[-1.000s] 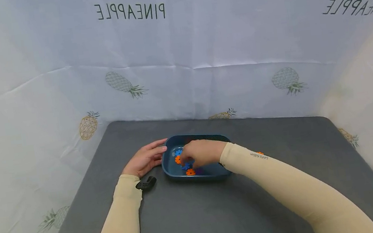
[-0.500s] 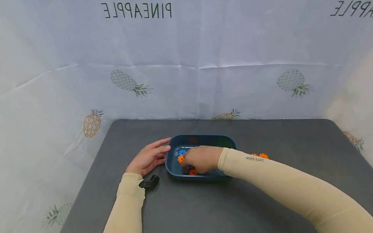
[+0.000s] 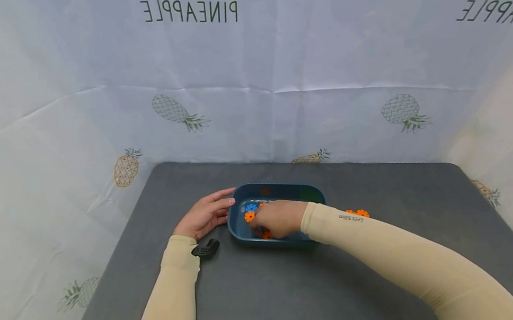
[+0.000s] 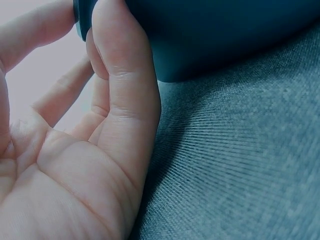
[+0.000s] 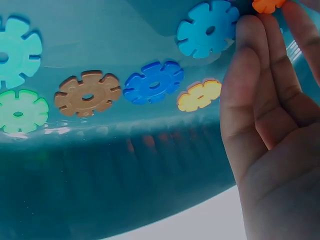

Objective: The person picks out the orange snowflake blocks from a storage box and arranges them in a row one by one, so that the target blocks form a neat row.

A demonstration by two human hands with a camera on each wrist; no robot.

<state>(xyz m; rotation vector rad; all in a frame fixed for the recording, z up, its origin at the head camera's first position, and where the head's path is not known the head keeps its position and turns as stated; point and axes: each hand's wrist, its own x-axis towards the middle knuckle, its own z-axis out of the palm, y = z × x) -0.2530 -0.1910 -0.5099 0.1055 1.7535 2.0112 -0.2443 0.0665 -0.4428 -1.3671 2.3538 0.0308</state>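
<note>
A dark blue-green oblong tray (image 3: 310, 190) holds several notched plastic discs that look like interlocking building pieces. My left hand (image 3: 203, 217) grips the tray's left end, thumb at the rim and fingers along the outer wall (image 4: 215, 35). My right hand (image 3: 279, 218) is down inside the tray, pinching an orange disc (image 5: 268, 4) between thumb and fingertips. Left of its fingers lie a blue disc (image 3: 251, 207) and another orange disc (image 3: 249, 216). Brown (image 5: 87, 94), dark blue (image 5: 154, 82) and green (image 5: 19, 112) discs show in the right wrist view. The right hand hides part of the tray.
Orange discs (image 3: 362, 213) lie on the grey tabletop (image 3: 264, 298) right of the tray, partly behind the right forearm. A black strap piece (image 3: 206, 249) sits at the left wrist. White pineapple-print curtain (image 3: 264, 63) surrounds the table's back and sides.
The right hand has dipped lower among the discs, and its fingers have closed together. The left hand stays at the tray's end. The head view has shifted slightly.
</note>
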